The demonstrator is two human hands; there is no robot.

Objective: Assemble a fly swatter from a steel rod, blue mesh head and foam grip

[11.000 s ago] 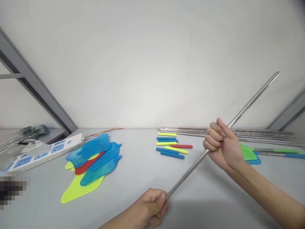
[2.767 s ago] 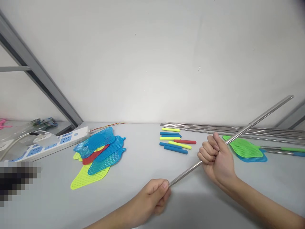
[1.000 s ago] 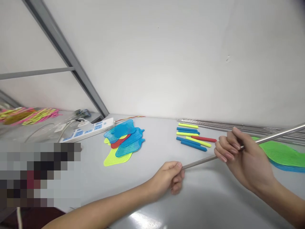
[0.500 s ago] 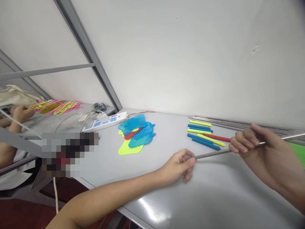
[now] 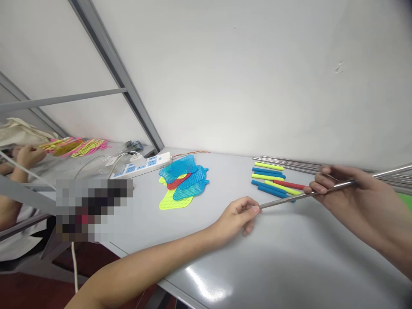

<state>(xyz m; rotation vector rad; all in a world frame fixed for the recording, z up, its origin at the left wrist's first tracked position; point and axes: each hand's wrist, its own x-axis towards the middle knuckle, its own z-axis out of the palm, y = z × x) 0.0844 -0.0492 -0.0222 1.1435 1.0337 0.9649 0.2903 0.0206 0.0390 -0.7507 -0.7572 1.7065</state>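
A thin shiny metal rod (image 5: 283, 201) slants across the table front, rising to the right and out of view. My left hand (image 5: 236, 219) pinches its lower left end between thumb and fingers. Further along, my right hand (image 5: 360, 206) holds it, palm turned up, with the fingers curled over it. Behind the rod lie several blue, yellow and red plastic tubes (image 5: 268, 177), like handle sleeves. Left of them is a loose pile of mesh paddles (image 5: 189, 189) that look like fly swatter heads, in blue, yellow and red.
More metal rods (image 5: 296, 165) lie along the wall behind the tubes. A white power strip (image 5: 151, 162) with plugged cables sits left of the paddles. A grey metal frame (image 5: 124, 90) borders the neighbouring table, where a co-worker's hand (image 5: 29, 155) is near pink and yellow strips (image 5: 90, 148).
The rod and both hands have shifted slightly up. My right hand's fingers have loosened and changed their position on the rod; my left hand keeps its pinch. The view has moved a little.
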